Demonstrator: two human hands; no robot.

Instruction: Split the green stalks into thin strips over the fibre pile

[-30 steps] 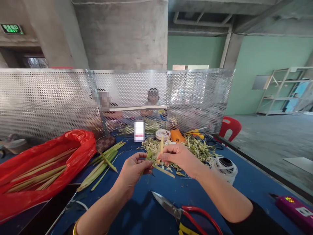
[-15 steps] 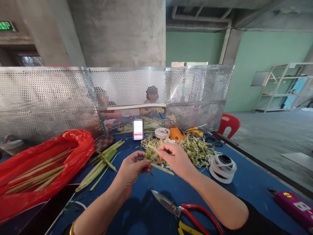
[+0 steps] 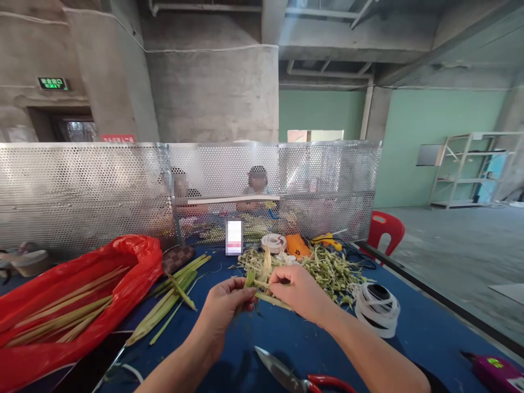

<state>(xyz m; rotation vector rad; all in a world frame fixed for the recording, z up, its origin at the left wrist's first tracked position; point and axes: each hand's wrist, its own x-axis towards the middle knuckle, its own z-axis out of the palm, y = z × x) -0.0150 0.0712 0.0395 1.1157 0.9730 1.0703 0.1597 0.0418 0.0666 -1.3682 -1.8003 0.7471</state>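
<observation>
My left hand (image 3: 229, 305) is closed, its thumb and fingers pinching a folded green leaf strip (image 3: 249, 280). Just right of it, my right hand (image 3: 297, 288) pinches a strand of the same leaf, which stretches between the two hands. A pale strip end (image 3: 267, 263) sticks up beside my right fingers, and another strip runs below them. What the curled fingers cover is hidden. Nearer to me, scissors with red handles (image 3: 282, 376) lie on the blue table (image 3: 229, 363), partly out of view. Behind my hands is a pile of green leaf scraps (image 3: 333, 273).
On the left are a red plastic bag (image 3: 139, 248) holding long dry leaves and some loose green leaves (image 3: 164, 314). A lit phone (image 3: 234, 237) stands before a perforated metal screen (image 3: 225, 169), with people behind it. A white ribbon roll (image 3: 379, 311) and a purple device (image 3: 497, 371) are right.
The view has tilted up, so the table things appear lower. My hands stay close together on the leaf strip. A pale strip end by my right fingers now points more upright.
</observation>
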